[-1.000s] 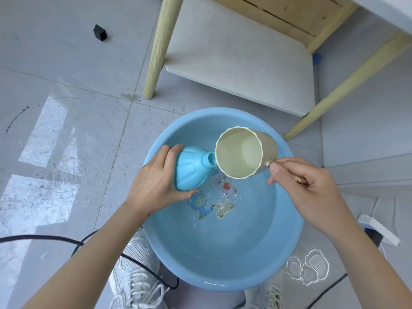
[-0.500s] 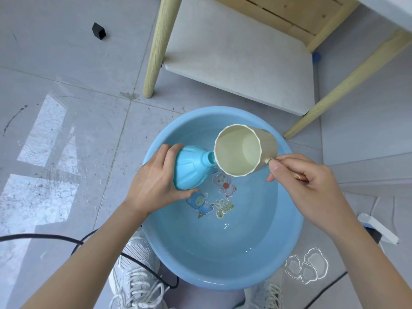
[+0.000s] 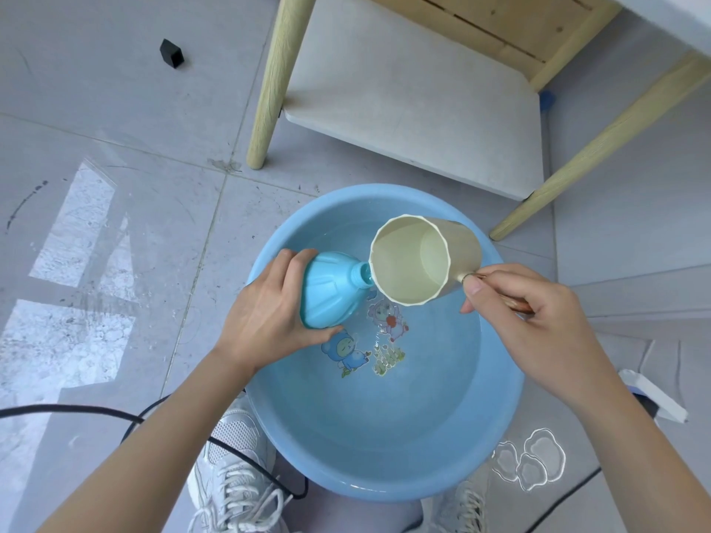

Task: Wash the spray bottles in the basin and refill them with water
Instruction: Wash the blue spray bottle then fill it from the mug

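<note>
Blue bottle (image 3: 331, 292) sits tilted in your left hand (image 3: 269, 317), fingers wrapped round its body, over the basin's (image 3: 384, 432) far-left edge. Its neck is open and points right. Your right hand (image 3: 534, 321) pinches the handle of a beige cup (image 3: 419, 263), tipped so its lip meets the neck. Step looks like refill: cup water going into the bottle. Can't tell how much water the cup has. Next, likely: hold the lip on the neck, tip slowly to avoid spill, then right the bottle.

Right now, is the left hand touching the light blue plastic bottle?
Touching. The head view shows the left hand wrapped round the blue bottle, with no gap.
</note>
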